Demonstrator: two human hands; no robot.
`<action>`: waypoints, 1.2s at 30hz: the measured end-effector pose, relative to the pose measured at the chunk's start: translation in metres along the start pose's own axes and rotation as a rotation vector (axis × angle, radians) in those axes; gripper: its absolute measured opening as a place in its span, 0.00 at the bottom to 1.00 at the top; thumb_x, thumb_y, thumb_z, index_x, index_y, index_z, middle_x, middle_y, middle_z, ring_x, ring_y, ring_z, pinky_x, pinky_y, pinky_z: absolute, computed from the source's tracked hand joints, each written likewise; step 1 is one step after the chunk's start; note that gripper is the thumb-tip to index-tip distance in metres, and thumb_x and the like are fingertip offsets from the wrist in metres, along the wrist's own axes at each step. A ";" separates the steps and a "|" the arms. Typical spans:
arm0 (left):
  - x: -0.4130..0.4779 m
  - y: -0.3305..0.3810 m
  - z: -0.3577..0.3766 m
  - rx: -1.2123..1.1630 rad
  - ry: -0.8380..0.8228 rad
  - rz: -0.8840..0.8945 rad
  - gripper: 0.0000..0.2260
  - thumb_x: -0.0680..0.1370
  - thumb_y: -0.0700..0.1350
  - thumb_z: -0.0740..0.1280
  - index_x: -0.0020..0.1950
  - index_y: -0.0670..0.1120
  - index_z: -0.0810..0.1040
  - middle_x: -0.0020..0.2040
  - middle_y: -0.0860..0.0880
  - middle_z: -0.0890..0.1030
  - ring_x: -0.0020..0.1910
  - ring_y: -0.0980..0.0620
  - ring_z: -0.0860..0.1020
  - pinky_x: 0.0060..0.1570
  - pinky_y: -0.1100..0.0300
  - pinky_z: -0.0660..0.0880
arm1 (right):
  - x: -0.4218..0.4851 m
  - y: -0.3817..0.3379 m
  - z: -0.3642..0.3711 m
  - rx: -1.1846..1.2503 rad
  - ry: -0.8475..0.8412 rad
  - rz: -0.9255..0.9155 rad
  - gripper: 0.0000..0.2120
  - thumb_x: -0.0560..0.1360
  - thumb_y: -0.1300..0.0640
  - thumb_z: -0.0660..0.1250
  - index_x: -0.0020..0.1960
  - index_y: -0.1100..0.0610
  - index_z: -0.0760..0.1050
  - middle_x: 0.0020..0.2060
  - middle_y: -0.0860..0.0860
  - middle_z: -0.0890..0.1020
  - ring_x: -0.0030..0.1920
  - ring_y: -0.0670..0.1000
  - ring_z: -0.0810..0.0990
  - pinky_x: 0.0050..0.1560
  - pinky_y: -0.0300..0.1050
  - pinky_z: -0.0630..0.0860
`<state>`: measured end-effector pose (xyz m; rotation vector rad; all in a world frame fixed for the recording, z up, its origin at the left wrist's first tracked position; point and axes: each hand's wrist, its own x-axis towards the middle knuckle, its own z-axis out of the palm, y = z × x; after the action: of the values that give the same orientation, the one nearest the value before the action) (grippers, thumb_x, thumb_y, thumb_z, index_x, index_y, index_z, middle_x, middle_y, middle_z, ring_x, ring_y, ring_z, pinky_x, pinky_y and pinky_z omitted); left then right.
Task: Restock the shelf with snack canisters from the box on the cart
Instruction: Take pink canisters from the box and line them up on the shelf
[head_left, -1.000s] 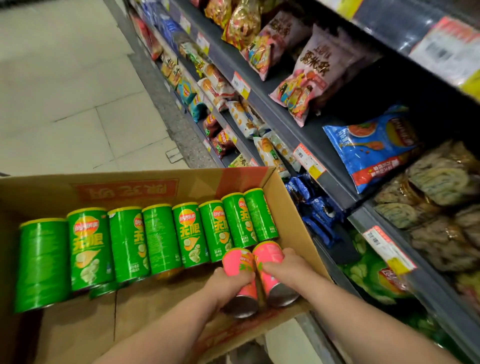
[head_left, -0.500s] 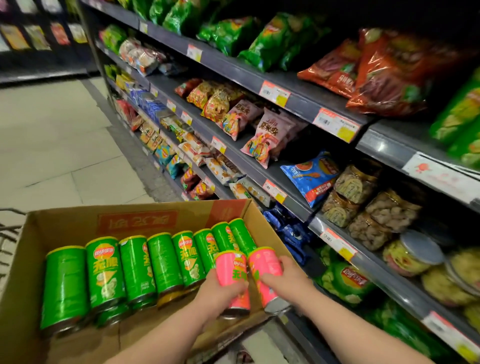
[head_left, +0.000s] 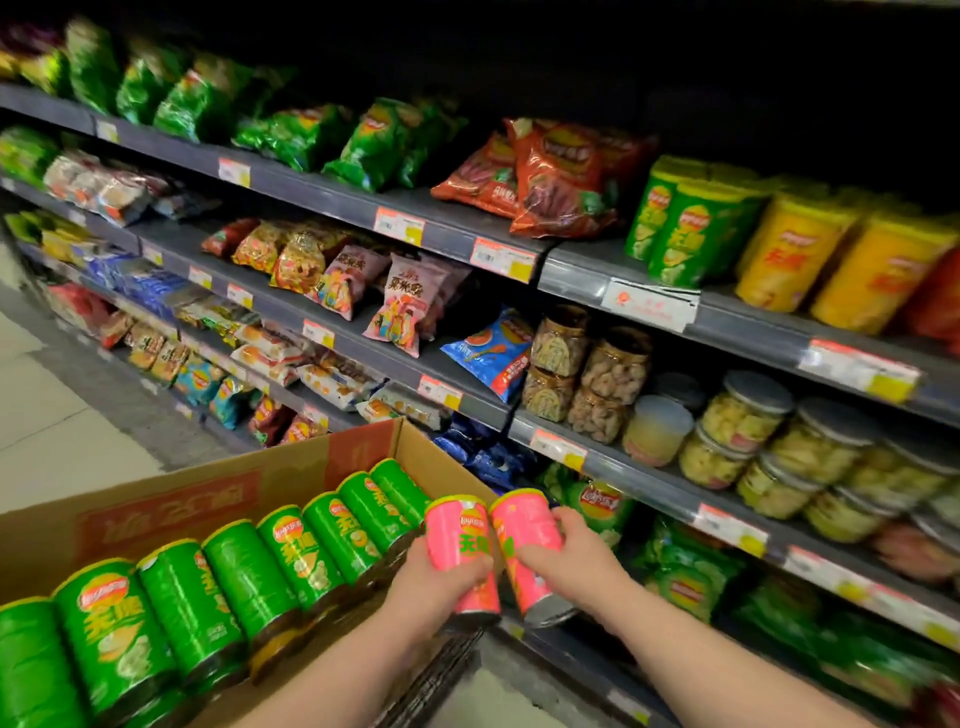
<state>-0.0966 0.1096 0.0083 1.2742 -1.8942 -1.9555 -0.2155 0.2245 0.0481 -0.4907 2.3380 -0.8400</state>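
Each hand is wrapped around its own pink canister: the left hand (head_left: 441, 577) grips the left pink canister (head_left: 460, 540) around its lower body, and the right hand (head_left: 563, 551) clasps the right pink canister (head_left: 522, 530) from the side, the two tubes touching and raised at the right-hand corner of the cardboard box (head_left: 208, 499). The green canisters (head_left: 291, 561) lie on their sides in a row inside the box, close against the pink pair. The step in hand looks like carrying this pair out to the shelving, and the likely home is the canister shelf (head_left: 727, 312) up on the right, where green and yellow tubs already stand. Doing it well means lifting both tubes clear of the box's right wall first, then turning them upright before setting them down, labels forward. Whether there is a free gap among those standing tubs is hard to say, since that end of the view is smeared. Open room lies between box and shelves; the shelf lips with their price tags (head_left: 498, 257) jut out and the shelf above leaves little headroom, so come in low and level.
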 end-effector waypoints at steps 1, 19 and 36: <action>-0.002 0.001 0.006 -0.005 -0.014 0.004 0.32 0.58 0.57 0.75 0.58 0.49 0.70 0.44 0.55 0.77 0.41 0.59 0.77 0.34 0.68 0.71 | -0.006 0.003 -0.005 0.015 0.022 0.007 0.22 0.70 0.49 0.69 0.60 0.51 0.65 0.48 0.48 0.75 0.50 0.51 0.78 0.55 0.46 0.75; -0.055 0.036 0.156 0.072 -0.395 0.096 0.39 0.55 0.60 0.74 0.63 0.50 0.71 0.51 0.49 0.82 0.48 0.51 0.82 0.53 0.53 0.78 | -0.098 0.117 -0.116 0.262 0.351 0.165 0.32 0.71 0.49 0.69 0.71 0.51 0.62 0.57 0.50 0.76 0.53 0.51 0.78 0.52 0.44 0.74; -0.187 0.061 0.366 0.080 -0.591 0.192 0.21 0.72 0.48 0.74 0.60 0.51 0.69 0.50 0.49 0.81 0.46 0.52 0.81 0.38 0.63 0.74 | -0.219 0.269 -0.267 0.465 0.527 0.144 0.27 0.73 0.52 0.68 0.69 0.52 0.63 0.54 0.48 0.75 0.48 0.44 0.76 0.41 0.36 0.72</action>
<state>-0.2373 0.4907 0.0945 0.5173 -2.2536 -2.3393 -0.2598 0.6536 0.1241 0.1132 2.4662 -1.5314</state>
